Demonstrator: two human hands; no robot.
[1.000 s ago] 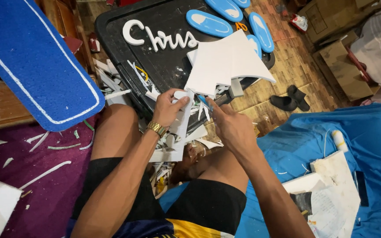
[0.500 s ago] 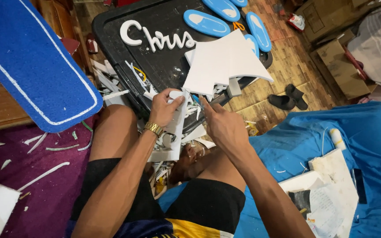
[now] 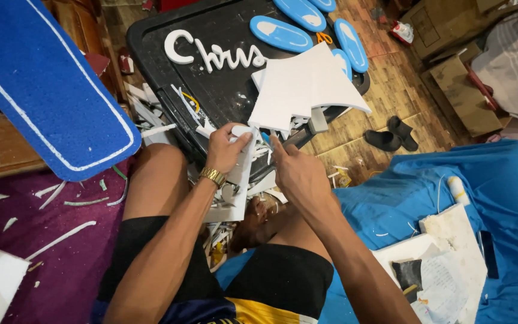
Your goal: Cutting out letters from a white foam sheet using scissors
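The white foam strip (image 3: 238, 174) stood nearly upright between the person's knees, in front of the black bin lid (image 3: 223, 96), its top pinched by the left hand (image 3: 226, 149), its lower end hanging past the wrist. The left fingers (image 3: 240, 139) were clamped on the strip's upper edge. The right hand (image 3: 298, 174) pressed in just beside it, thumb and forefinger pointing at the same edge; a small blade may have been pinched there, but whether those fingers were closed on anything I cannot tell.

Trimming such foam well, I judge, called for a firm pinch close to the cut, the strip kept taut, and short, shallow strokes directed away from the holding thumb.

The strip looked matte, light and rigid. White foam sheets (image 3: 304, 87) with curved, pointed corners lay on the lid, beside raised white cursive letters (image 3: 217, 53) and glossy blue ovals (image 3: 280, 34). A blue, nubbly-textured panel (image 3: 43, 84) with a white outline lay to the left. Thin offcuts (image 3: 61, 237) littered the purple cloth (image 3: 67, 264).
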